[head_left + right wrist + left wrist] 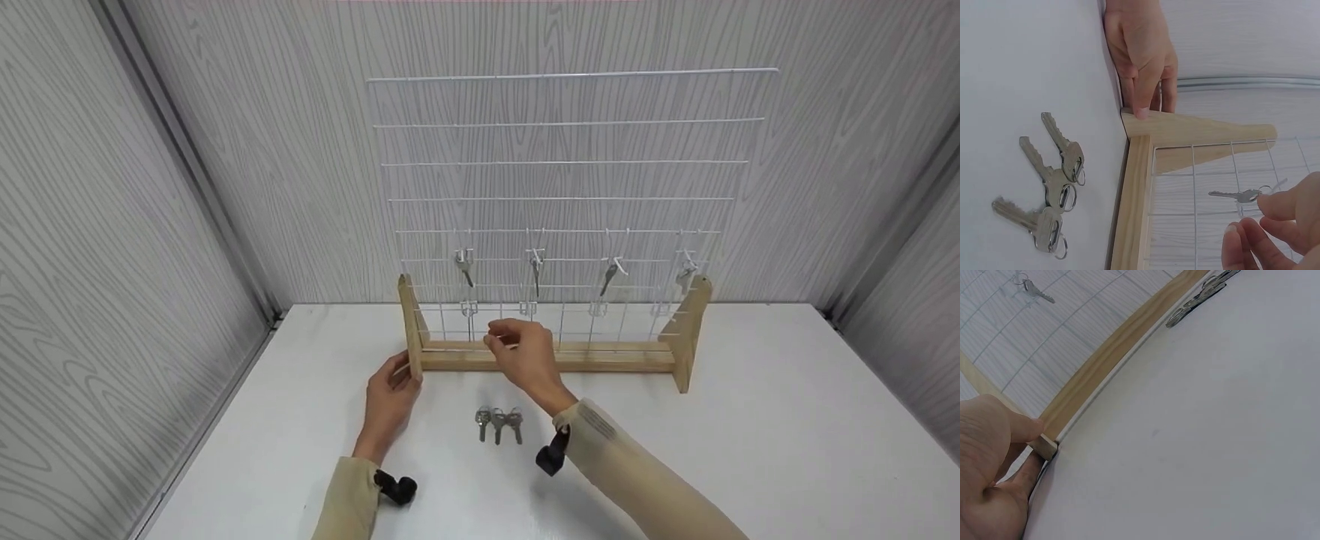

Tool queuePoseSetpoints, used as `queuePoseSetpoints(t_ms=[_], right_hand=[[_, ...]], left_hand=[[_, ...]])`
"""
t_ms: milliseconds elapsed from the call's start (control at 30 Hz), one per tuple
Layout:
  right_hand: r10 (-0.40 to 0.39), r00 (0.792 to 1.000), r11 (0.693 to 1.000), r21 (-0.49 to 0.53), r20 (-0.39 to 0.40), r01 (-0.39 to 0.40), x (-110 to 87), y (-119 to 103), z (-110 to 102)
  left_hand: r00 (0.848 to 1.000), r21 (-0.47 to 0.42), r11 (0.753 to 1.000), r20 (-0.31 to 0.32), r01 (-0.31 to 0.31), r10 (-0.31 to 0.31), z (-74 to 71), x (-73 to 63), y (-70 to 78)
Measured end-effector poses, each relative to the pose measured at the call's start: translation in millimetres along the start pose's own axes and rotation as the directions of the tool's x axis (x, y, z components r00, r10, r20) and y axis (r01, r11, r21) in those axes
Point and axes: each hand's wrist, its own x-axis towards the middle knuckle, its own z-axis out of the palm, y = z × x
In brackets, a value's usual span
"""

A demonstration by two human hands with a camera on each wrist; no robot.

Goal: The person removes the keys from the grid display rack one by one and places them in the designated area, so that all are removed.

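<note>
I have the left hand (390,401) pinching the rack's left wooden end (411,330); the right hand (527,356), thumb and fingertips parted, seemingly holds nothing beside the key (1241,196) at the lower-left hook (469,308) — a careless thumb could snag and drop it.

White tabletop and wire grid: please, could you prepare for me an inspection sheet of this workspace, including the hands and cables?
Surface: flat white tabletop.
Job's things: white wire grid in a pale wooden stand; three silver metal keys with rings lying in front; four hanging keys in an upper row; one lower key hanging near the right hand.
Clutter: nothing seen.
Hands: left hand grips the stand's left end; right hand is before the grid, thumb and fingers apart, contact with the lower key unclear.
Cables: nothing seen.
Surroundings: grey wood-grain panels behind and at both sides.
</note>
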Motion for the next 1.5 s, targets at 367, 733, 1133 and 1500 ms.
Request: queuePoseSetpoints(t_ms=[367,733,1133,1500], right_hand=[[-0.012,0.999,1.000,0.012,-0.038,0.012,8.2,-4,9],[-0.013,0.995,0.999,0.045,-0.095,0.018,27.6,-12,30],[0.008,0.992,1.000,0.015,-0.124,-0.006,33.8,-11,32],[-0.009,0.993,1.000,-0.002,-0.119,0.009,36.4,-6,30]], left_hand=[[1.000,0.008,1.000,0.003,0.011,-0.012,2.9,0.9,-0.3],[1.000,0.050,0.999,-0.004,0.010,-0.010,-11.2,-0.7,4.0],[1.000,0.043,0.999,0.012,0.009,-0.009,-4.8,1.7,0.0],[1.000,0.008,1.000,0.017,-0.001,0.001,0.0,1.4,0.1]])
